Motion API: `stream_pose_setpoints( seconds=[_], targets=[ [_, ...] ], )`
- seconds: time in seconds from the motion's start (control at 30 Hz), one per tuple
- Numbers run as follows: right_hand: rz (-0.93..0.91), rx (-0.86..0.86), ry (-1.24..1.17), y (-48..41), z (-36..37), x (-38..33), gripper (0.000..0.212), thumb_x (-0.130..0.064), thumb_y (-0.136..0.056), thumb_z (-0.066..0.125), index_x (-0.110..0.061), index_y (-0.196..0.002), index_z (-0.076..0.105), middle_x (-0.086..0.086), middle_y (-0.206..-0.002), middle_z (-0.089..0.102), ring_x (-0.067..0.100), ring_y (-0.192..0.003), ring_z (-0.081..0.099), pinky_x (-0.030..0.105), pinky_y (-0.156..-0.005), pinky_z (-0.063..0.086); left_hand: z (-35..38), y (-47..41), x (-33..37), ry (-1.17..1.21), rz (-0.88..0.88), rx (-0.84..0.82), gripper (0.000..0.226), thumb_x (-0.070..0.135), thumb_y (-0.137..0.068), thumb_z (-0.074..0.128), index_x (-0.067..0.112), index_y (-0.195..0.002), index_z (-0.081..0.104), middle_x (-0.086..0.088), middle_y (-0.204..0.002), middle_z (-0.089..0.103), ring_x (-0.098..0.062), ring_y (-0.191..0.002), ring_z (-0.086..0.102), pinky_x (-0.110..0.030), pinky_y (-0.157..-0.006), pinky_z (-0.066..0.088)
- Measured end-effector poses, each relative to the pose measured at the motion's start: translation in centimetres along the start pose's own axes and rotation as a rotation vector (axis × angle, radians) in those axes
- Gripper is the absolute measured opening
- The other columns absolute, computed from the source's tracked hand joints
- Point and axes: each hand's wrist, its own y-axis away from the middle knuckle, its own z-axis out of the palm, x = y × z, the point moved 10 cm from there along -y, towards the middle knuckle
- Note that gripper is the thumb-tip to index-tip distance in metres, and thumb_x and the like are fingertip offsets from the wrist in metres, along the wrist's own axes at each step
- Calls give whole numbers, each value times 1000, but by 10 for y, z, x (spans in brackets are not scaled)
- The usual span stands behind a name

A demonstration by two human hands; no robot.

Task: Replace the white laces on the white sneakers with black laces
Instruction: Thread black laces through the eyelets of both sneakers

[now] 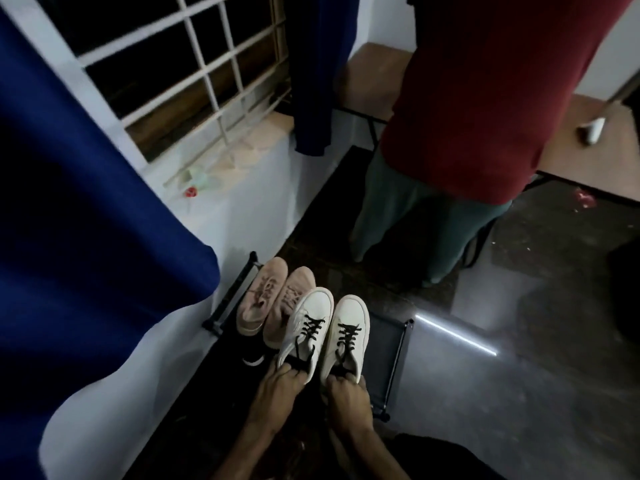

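Holding the left white sneaker (306,315) by its heel collar in the left hand (278,382) and the right white sneaker (351,315) the same way in the right hand (346,393), fingers of each curled over the rim and down into the opening. Gripped there, most likely, to keep the toes pointing away and the pair side by side over the shoe rack (385,351), just beside the pink sneakers (268,296); cannot tell whether the soles touch the shelf yet. Already threaded with black laces (313,327): flat cord criss-crossed against smooth, faintly glossy uppers with rounded toes. No white laces in sight, so seemingly lacing done and only storing left. Matte and suede-like on the pink pair; thin black tubing round dark taut fabric on the rack.
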Motion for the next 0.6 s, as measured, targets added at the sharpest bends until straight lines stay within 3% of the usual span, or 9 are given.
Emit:
stream_pose_setpoints(
  seconds=[0.2, 0.3, 0.37, 0.43, 0.5, 0.6],
  targets=[
    [59, -69, 93, -58, 18, 50, 39, -31, -33, 89, -22, -48, 54, -4, -40, 52, 13, -46, 56, 32, -48, 51, 76, -65, 0, -2, 38, -135, 21, 29, -77, 43, 23, -60, 53, 8, -57, 48, -9, -54, 53, -22, -50, 38],
    [-7, -134, 210, -73, 30, 60, 15, -25, -62, 76, -20, -63, 62, 0, -56, 63, 22, -64, 63, 43, -70, 56, 95, -87, 5, -8, 57, -146, 22, 25, -73, 42, 22, -57, 56, 7, -54, 49, -9, -51, 52, -22, -55, 35],
    [-21, -152, 216, -85, 38, 66, 4, -22, -77, 64, -18, -78, 65, 2, -71, 69, 26, -80, 63, 49, -86, 51, 103, -96, 6, -16, 44, -161, 20, 22, -71, 45, 22, -56, 57, 6, -52, 49, -9, -51, 51, -24, -60, 34],
    [-20, -190, 227, -92, 50, 70, 15, -27, -63, 76, -20, -68, 64, 0, -59, 64, 21, -68, 63, 48, -77, 56, 121, -99, 2, -29, 37, -208, 9, 17, -65, 60, 22, -58, 57, 6, -54, 49, -10, -51, 54, -24, -56, 35],
    [28, -210, 230, -89, 60, 72, 31, -31, -42, 86, -22, -57, 61, -3, -47, 57, 16, -54, 61, 42, -61, 59, 142, -96, -4, -20, 14, -300, 23, 14, -56, 77, 23, -59, 57, 6, -54, 51, -11, -52, 56, -22, -49, 35],
    [-20, -269, 268, -88, 73, 64, 18, -25, -68, 77, -19, -82, 67, 2, -72, 69, 23, -78, 65, 52, -82, 51, 159, -93, -15, -33, -50, -364, 40, 9, -35, 89, 24, -57, 59, 6, -52, 52, -10, -50, 56, -21, -51, 36]
  ],
)
